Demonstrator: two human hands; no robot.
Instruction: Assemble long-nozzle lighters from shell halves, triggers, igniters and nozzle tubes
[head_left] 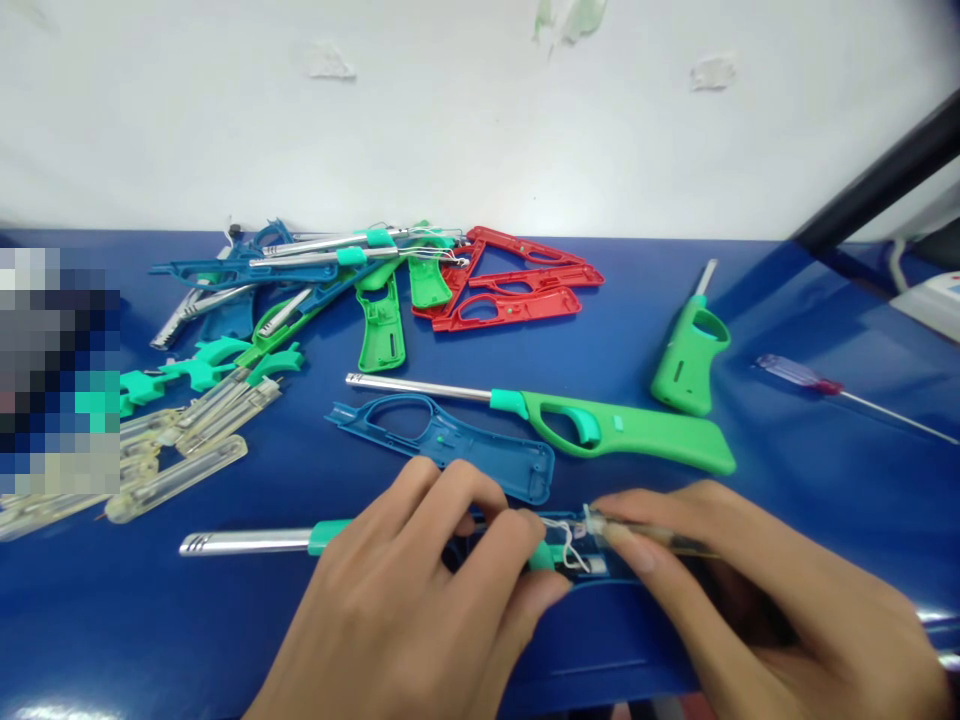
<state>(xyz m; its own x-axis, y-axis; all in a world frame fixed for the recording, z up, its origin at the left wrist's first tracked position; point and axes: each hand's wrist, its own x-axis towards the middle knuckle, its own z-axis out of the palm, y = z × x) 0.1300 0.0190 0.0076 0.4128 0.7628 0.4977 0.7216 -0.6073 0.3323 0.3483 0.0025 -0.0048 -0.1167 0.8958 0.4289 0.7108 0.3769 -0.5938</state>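
Note:
A lighter being handled lies near the table's front edge, its silver tube (247, 542) pointing left from a teal collar. My left hand (427, 590) is closed over its blue body, fingertips at a teal part. My right hand (720, 590) pinches a clear, yellowish fuel tank (667, 538) at the right end of the body. White wire (574, 548) curls between my two hands. Just behind them lies an empty blue shell half (480, 450). A whole green lighter (637, 435) with a silver tube rests beyond that shell. My fingers hide much of the blue body.
Red shell halves (517, 305), green shells (382, 325) and silver tubes (322, 250) are piled at the back. Several clear tanks (180, 480) and teal pieces (206, 368) lie left. A small green lighter (686, 360) and a screwdriver (806, 375) are at the right.

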